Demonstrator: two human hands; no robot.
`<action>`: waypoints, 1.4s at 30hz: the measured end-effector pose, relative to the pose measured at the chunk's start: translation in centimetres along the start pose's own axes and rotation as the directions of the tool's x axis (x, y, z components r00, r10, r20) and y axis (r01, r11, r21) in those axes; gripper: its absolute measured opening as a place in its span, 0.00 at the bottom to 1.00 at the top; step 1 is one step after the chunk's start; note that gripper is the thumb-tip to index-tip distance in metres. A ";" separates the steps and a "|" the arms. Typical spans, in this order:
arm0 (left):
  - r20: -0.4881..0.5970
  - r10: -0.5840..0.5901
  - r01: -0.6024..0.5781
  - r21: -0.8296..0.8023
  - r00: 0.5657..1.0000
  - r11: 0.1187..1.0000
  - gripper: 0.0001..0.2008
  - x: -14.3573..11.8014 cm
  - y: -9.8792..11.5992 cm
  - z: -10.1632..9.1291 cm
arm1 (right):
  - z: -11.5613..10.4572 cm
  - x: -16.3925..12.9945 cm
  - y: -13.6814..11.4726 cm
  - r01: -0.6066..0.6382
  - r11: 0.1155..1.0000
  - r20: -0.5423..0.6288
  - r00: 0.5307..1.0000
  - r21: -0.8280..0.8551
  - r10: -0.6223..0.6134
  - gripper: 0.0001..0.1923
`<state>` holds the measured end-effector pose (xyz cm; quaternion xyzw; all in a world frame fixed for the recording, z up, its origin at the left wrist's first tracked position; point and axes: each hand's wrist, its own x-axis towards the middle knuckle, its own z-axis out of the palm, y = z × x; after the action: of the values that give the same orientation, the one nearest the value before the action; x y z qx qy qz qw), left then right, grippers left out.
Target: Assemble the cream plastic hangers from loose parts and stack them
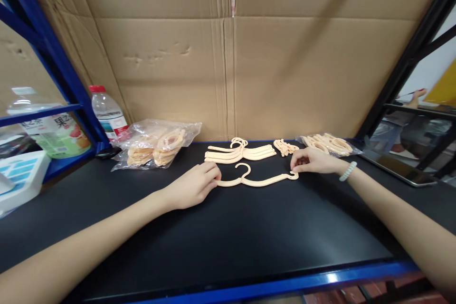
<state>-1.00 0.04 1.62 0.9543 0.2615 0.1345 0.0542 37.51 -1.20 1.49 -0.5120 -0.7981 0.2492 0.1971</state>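
A cream plastic clothes hanger (263, 182) lies on the black tabletop with its hook pointing away from me. My left hand (197, 184) pinches its left end, and the fingers cover that tip. At the right end, my right hand (309, 160) holds a small curved hook piece (293, 175) between thumb and fingers, against the hanger's arm. Whether the piece is joined to the arm I cannot tell. Just behind lies a stack of similar hangers (240, 152), hooks at the back. To its right is a small pile of cream hook pieces (285, 147).
Clear bags of cream plastic parts lie at the left (160, 145) and right (326, 145). A red-capped bottle (109, 114) stands back left; a dark flat tablet-like device (399, 168) lies far right. Cardboard (320, 66) walls the back. Another person's hand (416, 98) shows beyond the right frame.
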 end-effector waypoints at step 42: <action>-0.227 -0.621 0.244 -0.778 0.750 0.579 0.13 1.2 -3.5 1.8 | 2.5 0.5 -2.2 0.030 0.993 -0.567 0.819 -0.111 -0.088 0.18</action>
<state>-1.25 3.60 -0.42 0.6948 0.4268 0.4361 0.3807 34.26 -1.97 0.83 -0.5470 -0.7291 0.0394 0.4094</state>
